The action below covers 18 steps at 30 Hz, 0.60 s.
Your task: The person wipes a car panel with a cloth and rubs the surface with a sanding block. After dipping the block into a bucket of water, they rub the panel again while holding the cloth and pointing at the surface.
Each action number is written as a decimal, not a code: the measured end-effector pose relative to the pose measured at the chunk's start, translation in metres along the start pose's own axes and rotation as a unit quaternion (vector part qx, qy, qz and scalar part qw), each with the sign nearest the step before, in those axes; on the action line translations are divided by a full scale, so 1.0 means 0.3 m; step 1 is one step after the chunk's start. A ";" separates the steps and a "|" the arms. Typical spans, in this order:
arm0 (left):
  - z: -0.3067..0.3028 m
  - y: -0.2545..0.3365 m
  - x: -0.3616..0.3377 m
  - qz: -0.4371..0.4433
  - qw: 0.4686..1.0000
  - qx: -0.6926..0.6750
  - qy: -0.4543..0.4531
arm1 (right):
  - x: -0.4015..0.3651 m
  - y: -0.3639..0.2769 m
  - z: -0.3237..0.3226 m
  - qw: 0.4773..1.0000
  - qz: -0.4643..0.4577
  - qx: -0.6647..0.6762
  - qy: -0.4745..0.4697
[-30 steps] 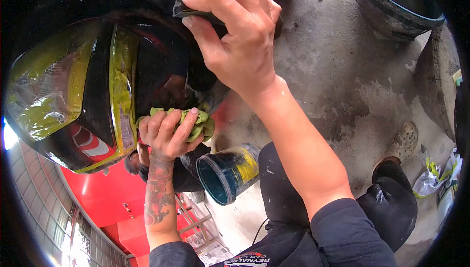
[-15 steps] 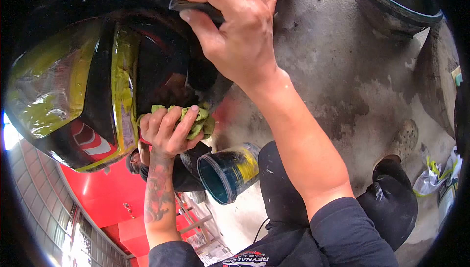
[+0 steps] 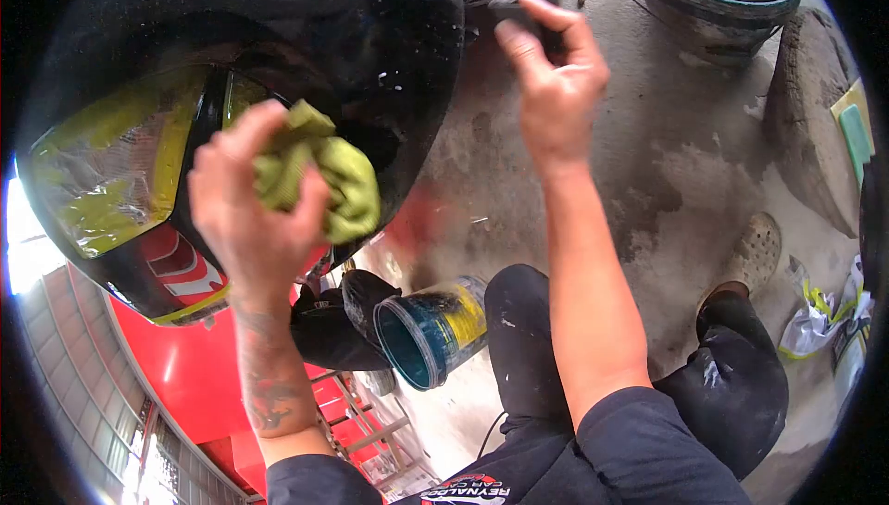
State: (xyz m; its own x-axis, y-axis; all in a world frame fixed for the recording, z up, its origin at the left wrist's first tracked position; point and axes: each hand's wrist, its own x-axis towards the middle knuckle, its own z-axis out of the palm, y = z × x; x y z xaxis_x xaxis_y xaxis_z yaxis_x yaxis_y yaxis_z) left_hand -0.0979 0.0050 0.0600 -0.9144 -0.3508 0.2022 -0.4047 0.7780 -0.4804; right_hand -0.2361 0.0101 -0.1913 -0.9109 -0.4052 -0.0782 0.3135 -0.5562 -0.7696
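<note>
My left hand (image 3: 243,204), blurred by motion, grips a crumpled lime-green cloth (image 3: 347,186) in front of the black car body panel (image 3: 407,51). The cloth covers part of the panel and the lamp edge behind it. Between the thumb and fingers of my right hand (image 3: 560,74) is a dark piece of sandpaper (image 3: 546,19), apparently folded; it is blurred. That hand is over the concrete floor, to the right of the panel and apart from it. Wet-looking drops and pale specks dot the glossy black surface.
Yellow-green tape and film cover the car lamp (image 3: 111,158). A teal bucket (image 3: 407,343) lies tilted in view near my knee. A large dark tub (image 3: 713,5) is at the upper right, above a worn tyre-like object (image 3: 806,125). Another person's dark-clothed leg (image 3: 338,320) shows beyond the bucket.
My right hand has moved right, off the black panel, with the sandpaper. My left hand has risen and shifted left with the green cloth, nearer to the camera.
</note>
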 end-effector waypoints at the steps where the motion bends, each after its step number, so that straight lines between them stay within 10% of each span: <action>1: -0.025 -0.008 0.075 0.019 0.999 0.039 0.010 | 0.027 -0.005 -0.014 0.999 0.012 0.027 0.015; 8: -0.012 -0.059 0.379 0.088 0.955 0.275 -0.071 | 0.036 -0.068 0.004 0.997 0.011 0.076 0.002; 18: 0.066 0.139 0.018 0.108 0.925 0.195 -0.308 | 0.076 -0.075 -0.019 0.996 0.012 0.085 -0.020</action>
State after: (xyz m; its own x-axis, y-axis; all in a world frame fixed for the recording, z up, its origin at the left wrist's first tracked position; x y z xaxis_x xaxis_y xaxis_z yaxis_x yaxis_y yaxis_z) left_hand -0.1195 0.0251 0.0243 -0.7454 -0.5329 -0.4004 -0.0698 0.6597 -0.7483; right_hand -0.2653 0.0177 -0.1795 -0.8925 -0.4459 -0.0680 0.3791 -0.6598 -0.6488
